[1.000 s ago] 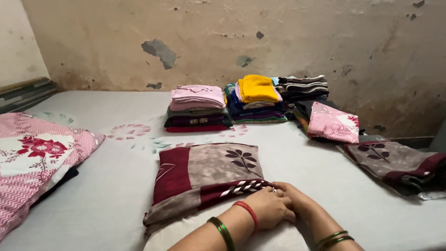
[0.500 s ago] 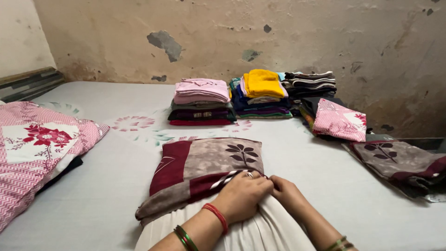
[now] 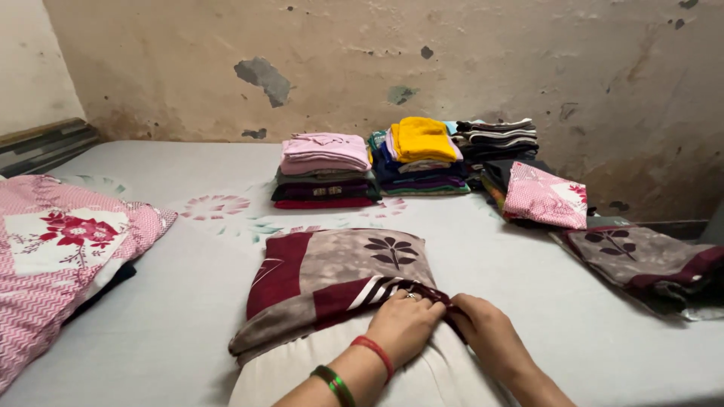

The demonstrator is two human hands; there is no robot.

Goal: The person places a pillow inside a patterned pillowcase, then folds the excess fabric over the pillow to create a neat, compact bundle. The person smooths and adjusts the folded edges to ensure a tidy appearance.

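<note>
Stained, peeling plaster covers the wall (image 3: pixel 467 68) behind a bed (image 3: pixel 173 301) spread with a pale grey sheet that bears a faint print of pink and green flowers. Against the wall sit folded clothes: a pile topped in pale pink (image 3: pixel 323 170) over grey, dark and red layers, a second pile with a yellow piece on top (image 3: pixel 419 154) over blue, purple and green, and beside it a stack of dark and striped garments (image 3: pixel 498 137). A folded pink patterned cloth (image 3: pixel 544 196) leans just in front of that stack. At the far right lies a cushion in a grey and maroon leaf-print cover (image 3: pixel 648 260). On the left edge rests a pink zigzag bedcover with a white panel of red flowers (image 3: pixel 56 256). Near the middle of the bed, closest to the camera, lies a cream pillow (image 3: pixel 302 373) partly inside a pillow cover (image 3: pixel 332 275) of mottled grey-brown and maroon, with a dark leaf motif and a white-striped band by its open edge. The cover wraps the far part of the pillow, while the near part shows bare. The left hand (image 3: pixel 407 325), with a ring, a red bangle and a green one at the wrist, is curled and pinches the cover's open edge. The right hand (image 3: pixel 490 335) lies touching it, fingers bent onto the same edge.
</note>
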